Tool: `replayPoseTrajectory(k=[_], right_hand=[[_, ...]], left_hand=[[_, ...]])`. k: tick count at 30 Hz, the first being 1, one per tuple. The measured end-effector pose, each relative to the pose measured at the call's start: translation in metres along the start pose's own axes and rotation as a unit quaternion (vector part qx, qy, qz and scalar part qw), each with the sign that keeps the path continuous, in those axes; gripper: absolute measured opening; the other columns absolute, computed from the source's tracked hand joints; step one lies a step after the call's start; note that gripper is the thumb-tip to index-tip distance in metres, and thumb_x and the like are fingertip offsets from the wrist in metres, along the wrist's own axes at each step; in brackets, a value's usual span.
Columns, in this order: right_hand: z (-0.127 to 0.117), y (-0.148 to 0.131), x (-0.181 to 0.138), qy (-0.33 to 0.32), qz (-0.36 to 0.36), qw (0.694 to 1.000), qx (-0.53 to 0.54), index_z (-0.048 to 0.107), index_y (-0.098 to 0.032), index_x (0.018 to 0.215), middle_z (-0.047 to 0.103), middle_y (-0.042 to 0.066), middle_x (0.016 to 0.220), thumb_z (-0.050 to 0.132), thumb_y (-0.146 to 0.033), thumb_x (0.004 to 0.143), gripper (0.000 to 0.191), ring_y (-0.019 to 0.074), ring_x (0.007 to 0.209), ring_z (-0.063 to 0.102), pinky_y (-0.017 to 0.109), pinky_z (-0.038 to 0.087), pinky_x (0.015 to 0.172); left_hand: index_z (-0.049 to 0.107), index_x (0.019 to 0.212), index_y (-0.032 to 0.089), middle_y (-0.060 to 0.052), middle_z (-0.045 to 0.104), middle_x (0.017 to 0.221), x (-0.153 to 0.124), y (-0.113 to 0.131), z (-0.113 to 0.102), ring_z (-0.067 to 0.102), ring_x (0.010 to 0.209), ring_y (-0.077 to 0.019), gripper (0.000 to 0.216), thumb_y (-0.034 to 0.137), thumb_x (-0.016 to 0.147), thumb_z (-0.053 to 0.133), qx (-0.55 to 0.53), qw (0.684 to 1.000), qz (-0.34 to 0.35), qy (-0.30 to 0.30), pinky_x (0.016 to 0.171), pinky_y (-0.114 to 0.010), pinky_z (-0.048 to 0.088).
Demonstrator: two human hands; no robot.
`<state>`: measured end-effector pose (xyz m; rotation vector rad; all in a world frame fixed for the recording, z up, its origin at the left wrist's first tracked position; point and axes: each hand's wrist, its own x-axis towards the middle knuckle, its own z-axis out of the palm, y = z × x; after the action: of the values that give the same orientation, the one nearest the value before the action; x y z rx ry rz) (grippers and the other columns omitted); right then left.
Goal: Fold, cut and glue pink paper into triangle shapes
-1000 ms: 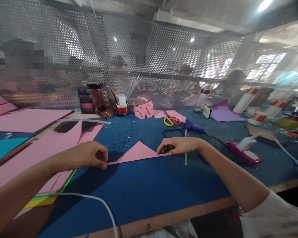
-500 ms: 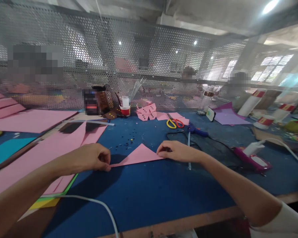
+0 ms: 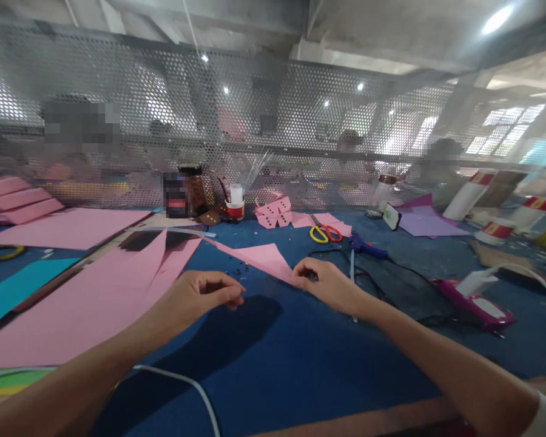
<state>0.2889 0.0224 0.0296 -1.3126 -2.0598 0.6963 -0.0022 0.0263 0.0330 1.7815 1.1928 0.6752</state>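
My right hand (image 3: 324, 282) pinches one corner of a folded pink paper triangle (image 3: 261, 256), which is lifted off the blue table (image 3: 300, 352) and tilts away to the left. My left hand (image 3: 204, 294) hovers just left of it with fingers loosely curled and holds nothing. It no longer touches the paper. Both forearms reach in from the bottom edge.
Large pink sheets (image 3: 86, 285) lie to the left, beside a cyan sheet (image 3: 18, 282). Yellow-and-red scissors (image 3: 325, 232), a blue glue gun (image 3: 366, 246), a pink device (image 3: 475, 300) with cables, pink cut-outs (image 3: 273, 212) and jars (image 3: 195, 188) sit further back. A perforated metal screen (image 3: 273, 133) closes the rear.
My left hand has let go of the triangle's left tip and curled back. My right hand has lifted and swung the paper up, so it now points away to the left.
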Motion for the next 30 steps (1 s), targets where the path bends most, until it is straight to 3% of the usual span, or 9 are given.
replayPoseTrajectory(k=[4,7,12,18,25,30], right_hand=[[0.021,-0.008,-0.006,-0.003,-0.029,0.999,0.035,0.067,-0.019,0.087,0.069,0.0,0.086,0.066,-0.024,0.088,0.006,0.0146,0.079,0.06,0.025,0.043,0.071],[0.033,-0.013,-0.011,-0.004,-0.048,0.998,0.03,0.067,-0.02,0.085,0.069,0.0,0.085,0.066,-0.024,0.088,0.004,0.0146,0.078,0.06,0.026,0.043,0.071],[0.036,-0.018,-0.012,-0.003,-0.065,0.998,0.016,0.067,-0.022,0.083,0.07,0.0,0.084,0.069,-0.026,0.086,0.006,0.016,0.078,0.061,0.028,0.044,0.073],[0.027,-0.023,-0.01,0.049,0.006,0.997,0.053,0.061,-0.021,0.092,0.068,0.001,0.085,0.067,-0.038,0.088,0.018,0.0167,0.076,0.061,0.027,0.046,0.069],[0.026,-0.019,-0.011,-0.019,-0.014,0.989,0.143,0.065,-0.019,0.098,0.067,0.002,0.088,0.06,-0.048,0.092,0.029,0.0174,0.081,0.06,0.027,0.046,0.071],[0.034,-0.016,-0.009,0.004,0.01,0.986,0.167,0.062,-0.019,0.079,0.063,-0.002,0.073,0.062,-0.027,0.086,0.011,0.0144,0.067,0.055,0.025,0.042,0.06]], left_hand=[[0.078,0.103,0.019,-0.007,0.079,0.101,0.0,-0.004,0.03,0.071,0.1,-0.0281,0.039,0.048,0.078,0.075,-0.113,0.993,-0.004,0.022,0.094,-0.037,0.052],[0.08,0.091,0.021,-0.005,0.079,0.094,-0.001,-0.005,0.04,0.071,0.096,-0.0264,0.029,0.045,0.076,0.076,-0.143,0.989,-0.003,0.045,0.089,-0.034,0.053],[0.078,0.083,0.02,-0.004,0.077,0.084,-0.003,0.0,0.043,0.069,0.087,-0.0224,0.024,0.044,0.08,0.073,-0.174,0.983,-0.002,0.064,0.084,-0.032,0.053],[0.072,0.081,0.018,-0.004,0.072,0.085,-0.003,0.004,0.038,0.065,0.081,-0.0187,0.018,0.037,0.083,0.07,-0.244,0.967,0.02,0.075,0.084,-0.032,0.054],[0.069,0.075,0.017,-0.003,0.068,0.072,-0.006,0.008,0.04,0.061,0.068,-0.0148,0.018,0.034,0.083,0.068,-0.237,0.971,0.033,0.015,0.071,-0.027,0.051],[0.066,0.072,0.017,-0.002,0.069,0.067,-0.005,0.005,0.045,0.06,0.061,-0.0152,0.024,0.04,0.078,0.071,-0.2,0.979,0.01,-0.033,0.065,-0.028,0.049]])
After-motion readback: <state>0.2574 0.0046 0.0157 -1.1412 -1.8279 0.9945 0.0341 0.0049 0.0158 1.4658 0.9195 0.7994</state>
